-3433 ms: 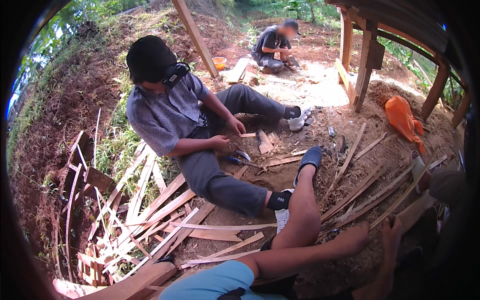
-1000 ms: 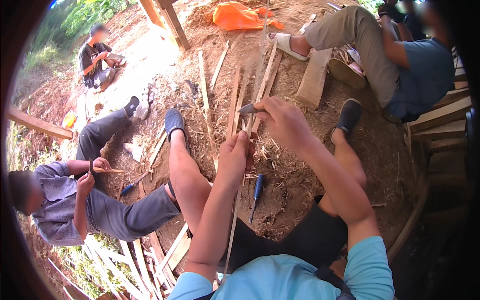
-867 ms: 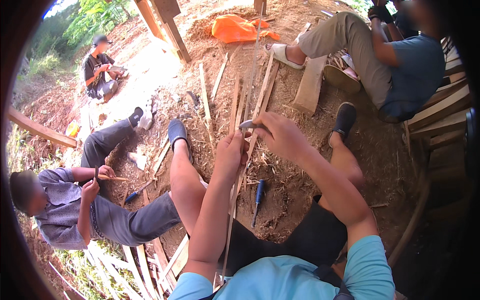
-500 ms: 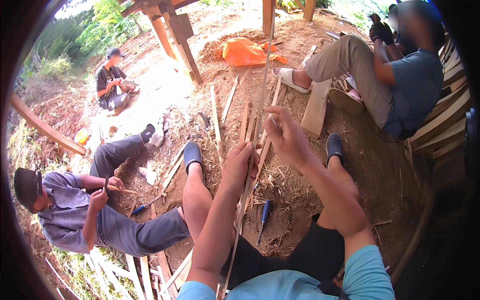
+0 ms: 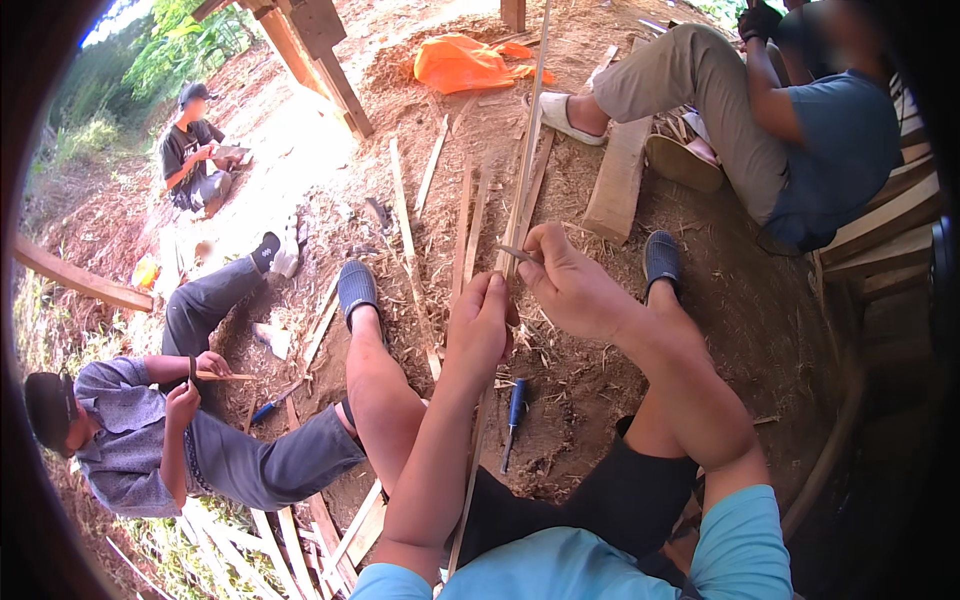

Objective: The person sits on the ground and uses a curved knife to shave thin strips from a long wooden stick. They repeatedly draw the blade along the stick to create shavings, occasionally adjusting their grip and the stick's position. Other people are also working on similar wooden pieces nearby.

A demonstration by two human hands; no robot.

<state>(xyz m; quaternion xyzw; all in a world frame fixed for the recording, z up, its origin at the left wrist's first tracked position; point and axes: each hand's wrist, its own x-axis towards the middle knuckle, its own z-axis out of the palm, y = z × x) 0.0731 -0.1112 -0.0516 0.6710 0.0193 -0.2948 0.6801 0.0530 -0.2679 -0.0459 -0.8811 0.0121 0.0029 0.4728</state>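
My left hand (image 5: pixel 482 322) is closed around a long thin bamboo strip (image 5: pixel 527 140) that runs from my lap up and away past both hands. My right hand (image 5: pixel 566 281) grips a small knife (image 5: pixel 517 253), its blade laid against the strip just above my left hand. Both legs are stretched out on the dirt, dark slip-on shoes on my feet (image 5: pixel 357 287). A blue-handled tool (image 5: pixel 514 405) lies on the ground between my legs.
A person in a grey shirt (image 5: pixel 130 440) sits at my left, whittling a strip. Another person (image 5: pixel 800 120) sits on planks at right; a third (image 5: pixel 195 150) squats far left. Loose strips, a plank (image 5: pixel 618 180), an orange cloth (image 5: pixel 465 62) and a wooden post (image 5: pixel 320 50) surround me.
My view swung from the person in grey to my own hands. Over the last second my hands stayed on the strip and knife while my head tilted slightly, shifting the scene.
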